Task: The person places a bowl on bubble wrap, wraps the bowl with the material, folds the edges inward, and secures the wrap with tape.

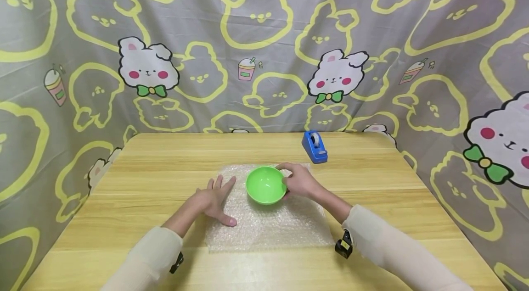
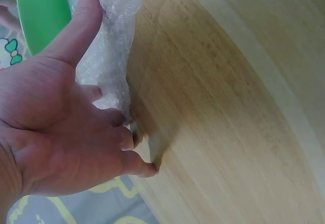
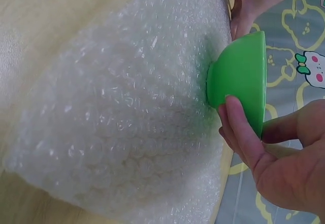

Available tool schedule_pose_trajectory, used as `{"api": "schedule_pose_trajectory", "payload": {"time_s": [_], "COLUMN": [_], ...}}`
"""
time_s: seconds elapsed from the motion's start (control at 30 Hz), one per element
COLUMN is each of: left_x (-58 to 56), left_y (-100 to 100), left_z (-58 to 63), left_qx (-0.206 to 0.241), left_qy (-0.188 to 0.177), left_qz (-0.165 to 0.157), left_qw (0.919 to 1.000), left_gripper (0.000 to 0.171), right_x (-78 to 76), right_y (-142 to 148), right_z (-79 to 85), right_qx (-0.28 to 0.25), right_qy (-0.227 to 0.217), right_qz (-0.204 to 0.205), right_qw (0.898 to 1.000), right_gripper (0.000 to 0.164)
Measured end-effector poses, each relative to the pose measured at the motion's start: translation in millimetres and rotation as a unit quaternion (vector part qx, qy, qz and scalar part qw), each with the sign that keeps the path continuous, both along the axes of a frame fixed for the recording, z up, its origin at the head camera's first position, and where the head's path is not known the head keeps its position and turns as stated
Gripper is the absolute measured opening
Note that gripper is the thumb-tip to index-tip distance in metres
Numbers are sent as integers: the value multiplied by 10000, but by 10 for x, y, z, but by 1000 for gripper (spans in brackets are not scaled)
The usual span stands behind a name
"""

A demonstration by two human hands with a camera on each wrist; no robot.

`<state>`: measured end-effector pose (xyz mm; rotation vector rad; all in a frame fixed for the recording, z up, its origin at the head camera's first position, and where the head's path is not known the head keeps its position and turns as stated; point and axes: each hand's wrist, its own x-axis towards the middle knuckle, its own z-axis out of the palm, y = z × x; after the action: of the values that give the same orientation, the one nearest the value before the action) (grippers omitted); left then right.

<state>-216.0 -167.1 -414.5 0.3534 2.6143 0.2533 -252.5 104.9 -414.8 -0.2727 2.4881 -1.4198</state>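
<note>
Along the back edge of the desk (image 1: 165,158), a hand could pass from the left corner as far as the dispenser (image 1: 316,149) right of the middle, while the curtain (image 1: 198,15) bounds the back, left and right edges. Toward the near edge, room lies between the sleeves (image 1: 153,252), over the flat wrap (image 1: 264,233) up to the bowl (image 1: 264,185). The left hand (image 1: 215,200) blocks the wrap's left edge, leaving a gap beside the bowl, whose right side the right hand (image 1: 301,181) obstructs.

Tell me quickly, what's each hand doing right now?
Left hand: open, fingers spread, at the left edge of the bubble wrap.
Right hand: closed on the green bowl, holding its side.
</note>
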Motion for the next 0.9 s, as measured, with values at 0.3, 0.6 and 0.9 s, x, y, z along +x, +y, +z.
{"api": "schedule_pose_trajectory", "payload": {"time_s": [0.3,0.6,0.9], "left_x": [1,13,9], "left_y": [-2,3,-4], "left_z": [17,25,11], "left_qx": [-10,-38,-31], "left_qy": [-41,-38,9], "left_qz": [13,-19,-45], "left_qw": [10000,10000,10000], "left_gripper": [132,131,132], "right_x": [3,58,180], "right_y": [-1,25,-20], "right_z": [12,107,185], "right_qx": [428,1441,1992], "right_qy": [154,762,700], "right_qz": [97,214,726], "right_qw": [9989,9864,9748], "right_gripper": [46,49,94]}}
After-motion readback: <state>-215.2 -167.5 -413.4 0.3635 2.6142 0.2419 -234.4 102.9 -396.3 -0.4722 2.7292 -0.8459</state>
